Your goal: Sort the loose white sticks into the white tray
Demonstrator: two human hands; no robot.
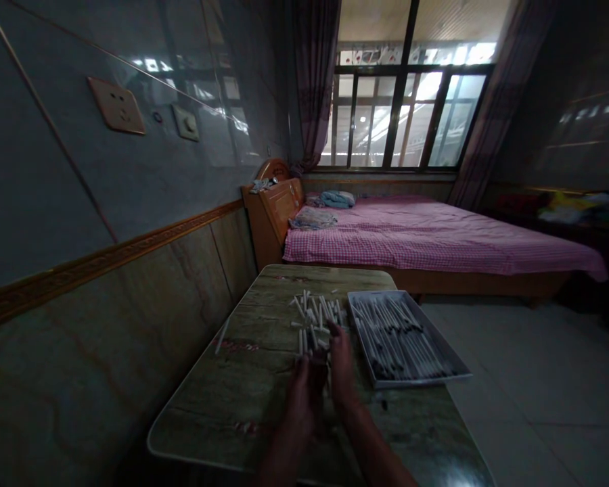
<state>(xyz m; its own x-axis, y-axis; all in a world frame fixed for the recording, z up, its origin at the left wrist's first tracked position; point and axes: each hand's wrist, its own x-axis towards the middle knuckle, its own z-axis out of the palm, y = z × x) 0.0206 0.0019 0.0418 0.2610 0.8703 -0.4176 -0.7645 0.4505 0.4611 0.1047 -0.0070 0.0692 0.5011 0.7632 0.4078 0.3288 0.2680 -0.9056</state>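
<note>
Both my hands are over a small table [264, 379] with a wood-and-stone pattern. My left hand [304, 389] has its fingers curled round a bundle of thin white sticks held upright. My right hand [341, 368] lies beside it, fingers stretched toward a loose pile of white sticks [317, 318] on the table, touching the bundle. Right of the pile, a shallow grey tray [457, 372] holds several long white sticks with dark ends.
A tiled wall with sockets runs along the left. Beyond the table is a bed with a pink checked cover [436, 237] and a wooden headboard [274, 210], under a barred window. A pale tiled floor [538, 392] lies to the right.
</note>
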